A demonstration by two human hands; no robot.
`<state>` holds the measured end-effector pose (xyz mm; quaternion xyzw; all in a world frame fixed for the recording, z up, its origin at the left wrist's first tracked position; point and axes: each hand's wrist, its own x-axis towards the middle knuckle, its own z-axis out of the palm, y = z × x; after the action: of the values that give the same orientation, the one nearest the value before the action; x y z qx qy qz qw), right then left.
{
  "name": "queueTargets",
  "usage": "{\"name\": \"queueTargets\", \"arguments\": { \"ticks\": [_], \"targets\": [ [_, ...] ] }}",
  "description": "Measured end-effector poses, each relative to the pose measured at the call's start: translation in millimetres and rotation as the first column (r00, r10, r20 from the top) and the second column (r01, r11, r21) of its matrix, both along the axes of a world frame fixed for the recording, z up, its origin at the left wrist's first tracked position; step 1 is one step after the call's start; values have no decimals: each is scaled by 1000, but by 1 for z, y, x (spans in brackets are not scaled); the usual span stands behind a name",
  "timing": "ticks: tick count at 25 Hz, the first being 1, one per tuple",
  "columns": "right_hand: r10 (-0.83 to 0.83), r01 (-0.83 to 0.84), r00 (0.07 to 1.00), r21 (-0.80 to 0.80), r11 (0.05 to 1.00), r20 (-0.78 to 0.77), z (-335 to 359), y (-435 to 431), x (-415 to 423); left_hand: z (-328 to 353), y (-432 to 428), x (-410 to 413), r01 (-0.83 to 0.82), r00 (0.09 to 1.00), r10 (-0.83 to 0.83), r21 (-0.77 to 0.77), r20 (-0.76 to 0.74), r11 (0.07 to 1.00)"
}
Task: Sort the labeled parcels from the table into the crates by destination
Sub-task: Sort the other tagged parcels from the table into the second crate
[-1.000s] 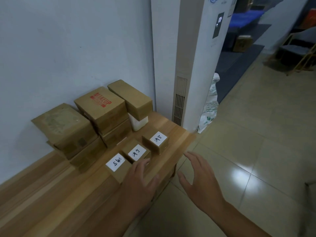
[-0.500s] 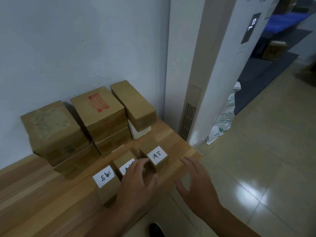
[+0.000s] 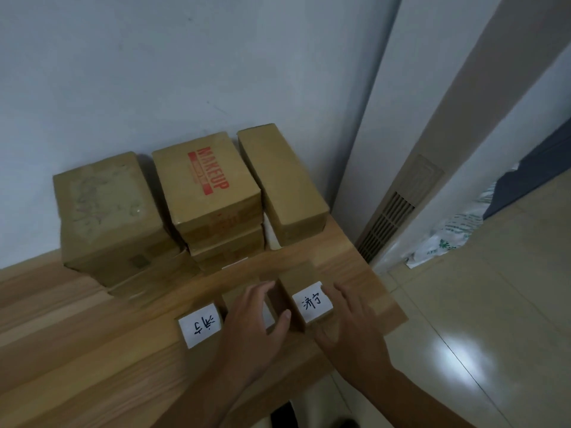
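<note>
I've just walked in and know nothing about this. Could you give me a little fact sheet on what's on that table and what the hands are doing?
Surface: wooden table against a wall
Labeled parcels: three in a row near the front edge: left parcel, middle parcel, right parcel
Behind them: stacked cardboard boxes, including a MAKEUP box
Left hand: laid over the middle parcel, thumb in the gap beside the right parcel; firm grip unclear
Right hand: open, fingers spread beside the right parcel
Crates: not in view
</note>
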<state>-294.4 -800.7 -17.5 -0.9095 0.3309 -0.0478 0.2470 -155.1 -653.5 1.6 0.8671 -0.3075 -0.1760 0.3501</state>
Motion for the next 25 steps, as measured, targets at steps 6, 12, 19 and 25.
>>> {"name": "queueTargets", "arguments": {
  "ticks": [6, 12, 19, 25],
  "targets": [
    [137, -133, 987, 48, 990, -82, -37, -17, 41, -12, 3, 0, -136, 988, 137, 10, -71, 991],
    [296, -280, 926, 98, 955, -236, -58, -34, 49, -17, 9, -22, -253, 963, 257, 52, -76, 966],
    [-15, -114, 984, 699, 706, 175, -21, -83, 22, -8, -19, -45, -304, 950, 306, 46, -52, 951],
    [-267, -123, 955, 992, 31, 126, 8, -123, -8, 15, -67, -69, -345, 880, 328, 11, -345, 938]
  ]
}}
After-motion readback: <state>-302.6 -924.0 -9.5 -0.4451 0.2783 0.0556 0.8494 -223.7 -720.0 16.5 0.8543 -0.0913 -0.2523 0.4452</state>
